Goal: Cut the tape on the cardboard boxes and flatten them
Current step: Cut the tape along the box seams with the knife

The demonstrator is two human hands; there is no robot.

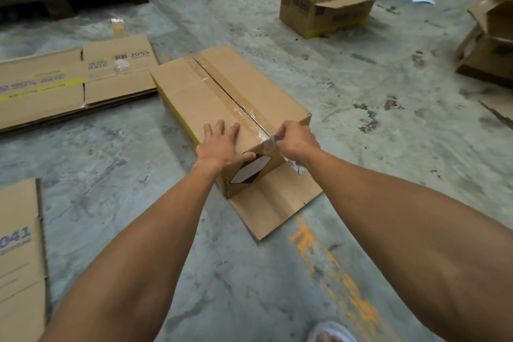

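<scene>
While the sealed cardboard box point(222, 100) lies on the concrete floor point(361, 86), its top seam carries a strip of clear tape point(244, 111) running lengthwise. Left hand point(219, 144) rests flat on the box top at the near end, fingers spread. Right hand point(294, 139) is pinched closed on the loose tape end at the near top edge; whether it holds a blade cannot be told. One near flap point(274, 203) lies open on the floor. Flattened boxes point(72, 83) lie to the left. An open box point(330, 0) stands behind, cardboard divider cells visible inside. A sandalled foot point(330, 333) shows at bottom.
</scene>
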